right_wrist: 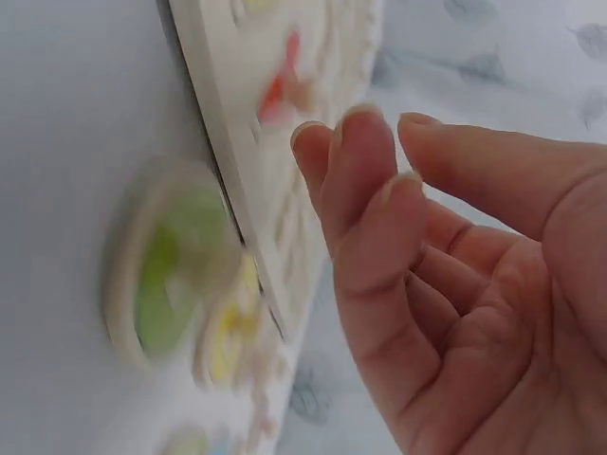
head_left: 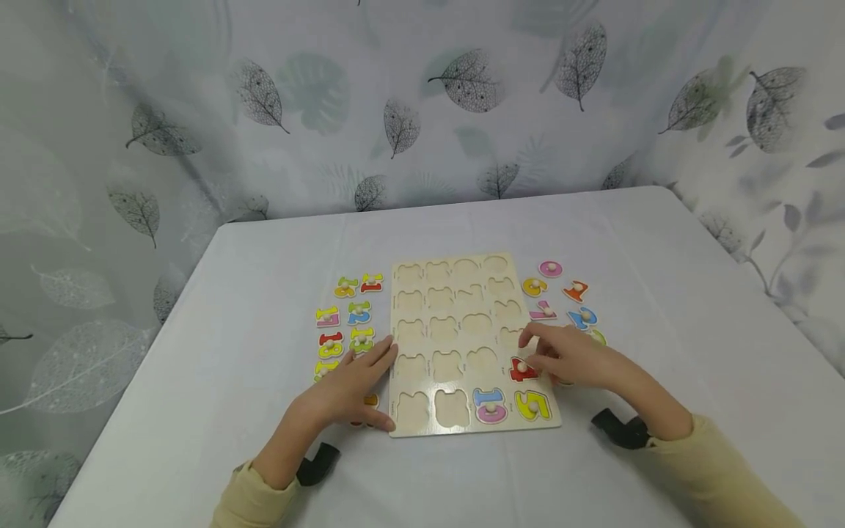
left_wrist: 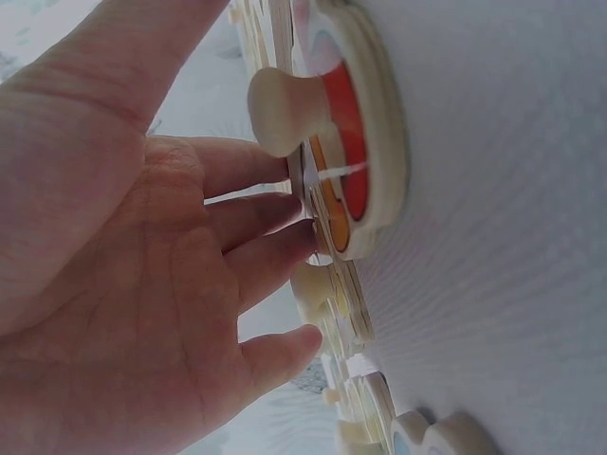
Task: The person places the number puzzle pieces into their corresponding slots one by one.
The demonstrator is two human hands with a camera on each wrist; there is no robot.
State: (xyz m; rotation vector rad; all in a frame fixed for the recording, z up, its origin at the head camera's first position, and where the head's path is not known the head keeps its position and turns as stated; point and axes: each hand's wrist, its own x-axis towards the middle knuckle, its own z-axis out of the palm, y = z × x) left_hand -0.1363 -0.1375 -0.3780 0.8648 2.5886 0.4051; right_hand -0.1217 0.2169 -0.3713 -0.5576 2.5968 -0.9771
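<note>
A wooden number puzzle board (head_left: 462, 423) lies on the table. My left hand (head_left: 338, 390) is at its left edge, fingers spread and fairly straight, thumb near the lower corner. In the left wrist view, a knobbed piece with red paint (left_wrist: 353, 142) lies close to that hand. My right hand (head_left: 581, 357) hovers over the board's right side, beside the red number 4 (head_left: 518, 375) in its slot. Its fingers are bent, and the right wrist view shows a gap between fingertips and thumb with nothing held. The yellow 5 (head_left: 526, 400) and the blue-and-pink 10 (head_left: 484, 397) sit in the bottom row.
Left of the board lie several two-digit pieces, including a 12 (head_left: 356, 318) and an 18 (head_left: 328, 349). To the right are a pink 0 (head_left: 545, 273), an orange 1 (head_left: 574, 295) and a blue 2 (head_left: 587, 320). A green piece (right_wrist: 166, 294) lies beside the board, blurred.
</note>
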